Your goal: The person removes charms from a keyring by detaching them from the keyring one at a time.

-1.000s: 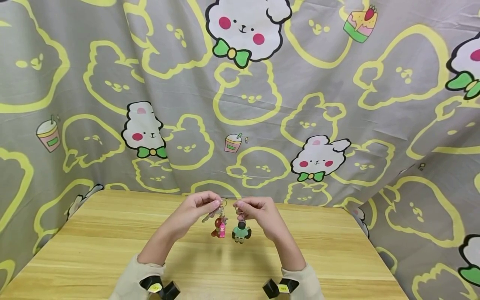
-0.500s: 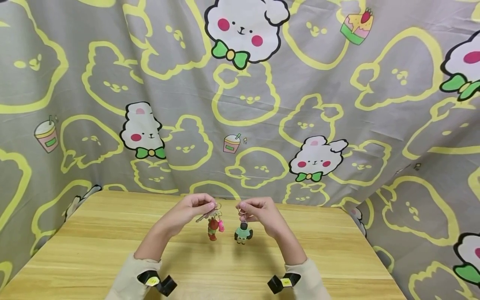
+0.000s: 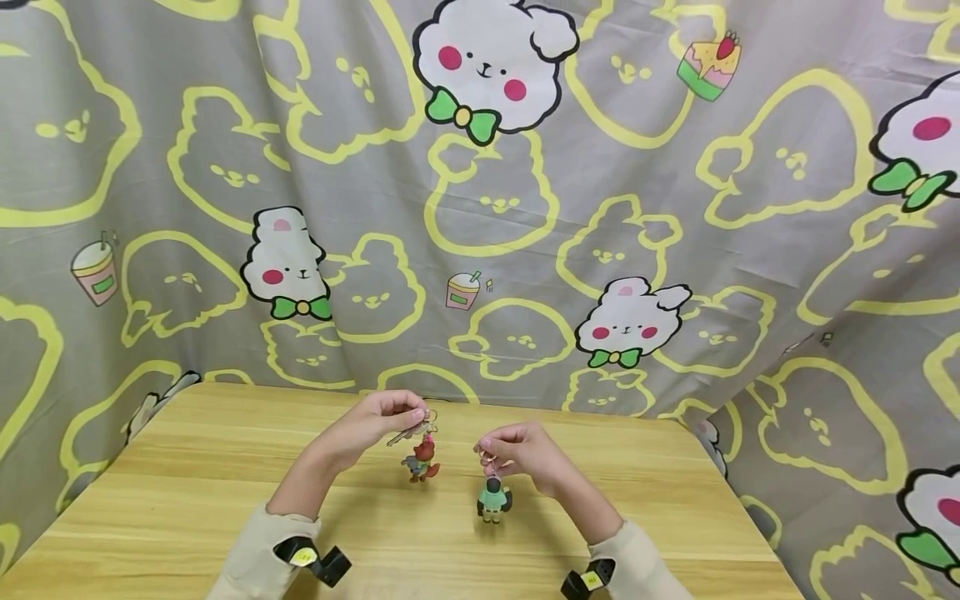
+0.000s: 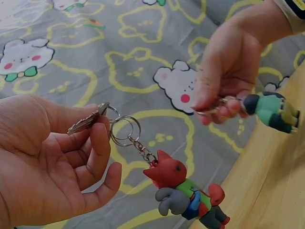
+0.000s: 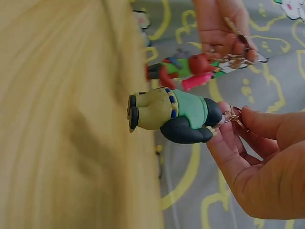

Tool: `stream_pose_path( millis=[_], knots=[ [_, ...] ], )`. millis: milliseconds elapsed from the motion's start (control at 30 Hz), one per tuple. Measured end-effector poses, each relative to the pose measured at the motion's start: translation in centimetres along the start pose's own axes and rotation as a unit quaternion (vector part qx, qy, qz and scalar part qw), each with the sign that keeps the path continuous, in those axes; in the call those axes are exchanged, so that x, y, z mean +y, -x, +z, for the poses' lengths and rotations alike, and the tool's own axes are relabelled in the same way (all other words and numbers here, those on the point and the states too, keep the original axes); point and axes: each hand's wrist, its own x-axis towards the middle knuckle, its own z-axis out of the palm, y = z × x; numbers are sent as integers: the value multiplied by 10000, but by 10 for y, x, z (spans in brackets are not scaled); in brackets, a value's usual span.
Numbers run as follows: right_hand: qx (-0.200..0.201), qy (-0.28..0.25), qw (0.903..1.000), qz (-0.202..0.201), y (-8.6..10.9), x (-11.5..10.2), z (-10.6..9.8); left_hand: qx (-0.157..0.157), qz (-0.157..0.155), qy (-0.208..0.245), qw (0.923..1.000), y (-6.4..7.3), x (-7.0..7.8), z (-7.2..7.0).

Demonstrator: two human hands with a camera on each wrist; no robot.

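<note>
My left hand pinches a key between thumb and index finger. From the key's split rings and short chain hangs a red fox figurine with a green top and a small grey figure at its front. A pink charm shows beside the fox in the right wrist view. My right hand holds a metal ring by thumb and fingers. Below it dangles a dark-headed figurine in a mint shirt and tan trousers. The two figurines hang apart above the table.
A light wooden table spreads beneath both hands. Grey cloth printed with yellow outlines and white cartoon animals encloses its back and sides. Black camera mounts sit on both sleeves.
My right hand has moved right and lower with the mint-shirted figurine. The left hand has shifted slightly left, and the fox has swung round. The gap between the two figurines is wider.
</note>
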Motion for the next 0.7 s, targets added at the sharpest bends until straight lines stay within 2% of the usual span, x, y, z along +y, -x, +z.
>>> stream_pose_path(
  millis=[333, 700],
  knots=[
    [-80, 42, 9997, 226, 1, 20, 4, 55, -85, -47, 9999, 2, 0, -1],
    [-118, -56, 9994, 317, -1, 30, 2, -74, 25, 10, 10000, 0, 0, -1]
  ],
)
